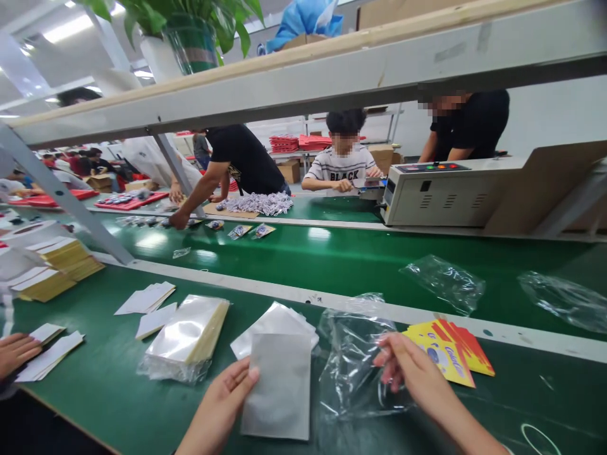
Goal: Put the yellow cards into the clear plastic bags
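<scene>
Both forearms run off the bottom edge, so only the hands and wrists show. The left hand [226, 397] pinches the left edge of a flat, frosted white rectangular sleeve [279, 388], thumb on top and the other fingers hidden beneath it; the sleeve lies at six o'clock on the green matte worktop [109, 385]. The right hand [410, 370], at five o'clock, closes its fingertips on a crinkled clear plastic bag [353, 363], whose glossy film blurs what lies under it. Just behind the sleeve sits a loose pile of matching white sleeves [277, 322], partly covered by it. At seven o'clock rests a shiny wrapped stack of clear pouches [187, 335]. Touching the right hand's far side, yellow-and-red printed cards [450, 351] fan out, their lettering too small to read. At nine o'clock another person's hand [14, 354] is cut off by the frame, beside plain white card slips [50, 357]. People across the green conveyor belt [355, 259] are half hidden by a shelf beam [303, 76].
</scene>
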The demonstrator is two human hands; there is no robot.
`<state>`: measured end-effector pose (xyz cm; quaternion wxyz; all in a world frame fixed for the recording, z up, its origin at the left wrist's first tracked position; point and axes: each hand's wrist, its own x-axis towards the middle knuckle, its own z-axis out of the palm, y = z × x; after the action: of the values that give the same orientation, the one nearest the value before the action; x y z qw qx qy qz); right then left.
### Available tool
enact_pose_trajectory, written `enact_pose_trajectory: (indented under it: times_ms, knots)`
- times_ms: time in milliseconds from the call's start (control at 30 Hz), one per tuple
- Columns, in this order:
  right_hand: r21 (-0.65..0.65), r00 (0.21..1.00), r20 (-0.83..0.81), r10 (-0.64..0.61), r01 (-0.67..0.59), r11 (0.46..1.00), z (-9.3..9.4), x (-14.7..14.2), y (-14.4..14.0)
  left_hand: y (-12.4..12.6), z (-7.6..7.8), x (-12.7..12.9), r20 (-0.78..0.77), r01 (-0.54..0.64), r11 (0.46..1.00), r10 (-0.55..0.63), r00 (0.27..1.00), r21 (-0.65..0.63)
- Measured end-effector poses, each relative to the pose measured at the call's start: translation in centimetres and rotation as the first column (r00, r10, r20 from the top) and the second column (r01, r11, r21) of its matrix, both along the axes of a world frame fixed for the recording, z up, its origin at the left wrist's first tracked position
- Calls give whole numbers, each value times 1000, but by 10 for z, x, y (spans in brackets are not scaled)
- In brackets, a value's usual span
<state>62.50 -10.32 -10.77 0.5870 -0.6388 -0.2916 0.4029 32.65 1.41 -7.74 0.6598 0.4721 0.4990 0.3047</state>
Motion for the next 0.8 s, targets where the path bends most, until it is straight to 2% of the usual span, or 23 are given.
enact_pose_trajectory:
  times_ms: [100,167,267,333,400,500,567,667,800]
  knots:
    - [-22,997,54,-63,65,998,-6,18,-6,30,20,-21,-234,25,983,19,972,183]
    - [-31,995,58,-83,85,996,-10,22,-9,56,38,-24,-456,205,936,-56,888,285]
    - [-46,997,36,-68,70,997,-14,19,-8,95,53,-8,-565,355,900,-161,809,252]
    - [-45,999,23,-47,48,998,-13,17,-4,114,48,9,-633,426,883,-217,743,198]
    - [-31,999,22,-39,40,999,-9,19,3,125,35,24,-719,480,859,-218,660,180]
    - [-33,996,46,-79,81,996,2,35,23,123,12,35,-823,519,818,-104,558,248]
    - [-48,991,61,-123,126,991,9,51,43,114,3,36,-856,528,795,-20,517,300]
    - [-84,978,76,-193,200,976,17,79,82,101,0,34,-876,543,776,25,481,320]
    - [-169,960,60,-273,280,945,24,104,125,98,5,37,-882,570,768,-16,471,290]
